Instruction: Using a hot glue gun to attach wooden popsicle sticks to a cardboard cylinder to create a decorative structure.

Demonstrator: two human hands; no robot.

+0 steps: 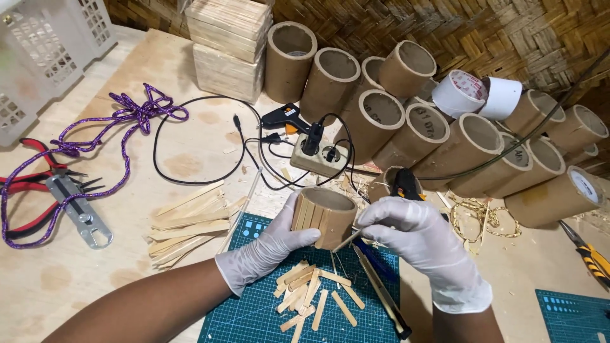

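Left hand has a closed grip around the cardboard tube, just above the green cutting mat. Right hand pinches a wooden stick against the tube.

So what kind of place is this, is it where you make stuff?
It looks like a home craft workbench. There is a green cutting mat strewn with short wooden sticks, a black glue gun plugged in nearby, and many cardboard tubes stacked against a woven bamboo wall.

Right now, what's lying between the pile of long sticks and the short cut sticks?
In the head view, the left hand and the green cutting mat's corner lie between them.
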